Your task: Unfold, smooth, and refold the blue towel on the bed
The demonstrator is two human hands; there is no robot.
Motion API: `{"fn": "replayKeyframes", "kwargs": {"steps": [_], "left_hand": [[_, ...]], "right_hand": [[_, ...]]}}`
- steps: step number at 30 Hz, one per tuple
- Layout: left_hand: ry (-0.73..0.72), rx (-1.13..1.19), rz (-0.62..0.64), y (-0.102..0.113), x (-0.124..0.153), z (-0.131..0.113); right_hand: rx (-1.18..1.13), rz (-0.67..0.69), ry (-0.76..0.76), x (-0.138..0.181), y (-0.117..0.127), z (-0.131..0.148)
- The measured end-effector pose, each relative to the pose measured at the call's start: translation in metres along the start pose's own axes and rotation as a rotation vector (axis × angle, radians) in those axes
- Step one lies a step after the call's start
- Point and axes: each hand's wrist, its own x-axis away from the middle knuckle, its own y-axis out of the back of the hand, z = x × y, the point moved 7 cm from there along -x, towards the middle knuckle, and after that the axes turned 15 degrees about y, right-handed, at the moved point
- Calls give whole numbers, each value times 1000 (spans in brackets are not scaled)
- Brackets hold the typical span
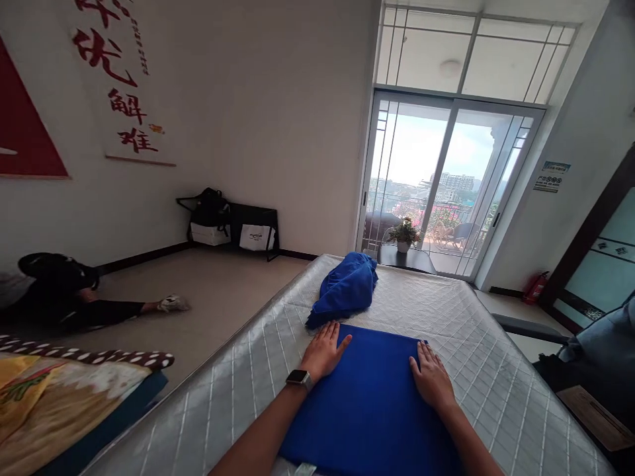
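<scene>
Left hand [322, 354] and right hand [432, 375] rest flat, grasping nothing, at 10 and 2 o'clock on the blue cloth [370, 403], laid on the mattress [489, 344] at the view's 5 o'clock, seemingly smoothing it, so the next move probably needs even pressure.

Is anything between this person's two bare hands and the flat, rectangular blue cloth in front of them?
Nothing visible: the left hand and the right hand lie along opposite edges of the rectangular blue cloth. The crumpled blue cloth lies beyond its far edge.
</scene>
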Motion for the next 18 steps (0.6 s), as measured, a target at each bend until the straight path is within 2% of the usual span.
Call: {"fn": "replayKeyframes", "kwargs": {"steps": [11, 18], "left_hand": [[0, 45, -16, 3, 1, -2], [9, 60, -8, 6, 2, -3]], "right_hand": [[71, 54, -17, -1, 2, 3], [116, 61, -23, 6, 13, 12]]}}
